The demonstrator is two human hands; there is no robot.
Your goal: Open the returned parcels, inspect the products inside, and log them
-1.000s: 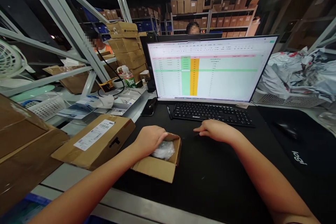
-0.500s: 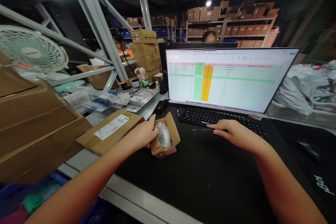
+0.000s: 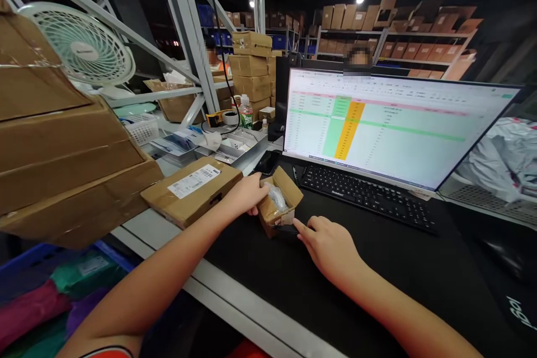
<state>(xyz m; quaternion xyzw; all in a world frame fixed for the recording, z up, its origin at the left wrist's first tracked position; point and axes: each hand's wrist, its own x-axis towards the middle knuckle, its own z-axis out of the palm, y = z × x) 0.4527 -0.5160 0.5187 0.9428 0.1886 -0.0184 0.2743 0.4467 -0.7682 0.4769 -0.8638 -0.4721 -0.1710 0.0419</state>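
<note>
My left hand [image 3: 247,194] is closed on the left side of a small open cardboard box [image 3: 282,213], holding it tilted on the black desk mat [image 3: 377,268]. A clear plastic-wrapped item [image 3: 277,197] lies inside the box. My right hand [image 3: 329,246] is just right of the box, with its fingers drawn together and its fingertips at the box's lower front edge. Something slim and dark shows at those fingertips; I cannot make out what it is. A flat labelled carton [image 3: 191,187] lies to the left of my left hand.
Behind the box are a keyboard [image 3: 364,198] and a monitor [image 3: 394,123] showing a spreadsheet. Large cartons [image 3: 62,151] and a fan [image 3: 81,47] stand at the left, grey bags [image 3: 503,162] at the right. A person sits behind the monitor, another at far left.
My right hand moved from in front of the keyboard back and left to the box's front edge. My left hand kept hold of the box. The view swung left.
</note>
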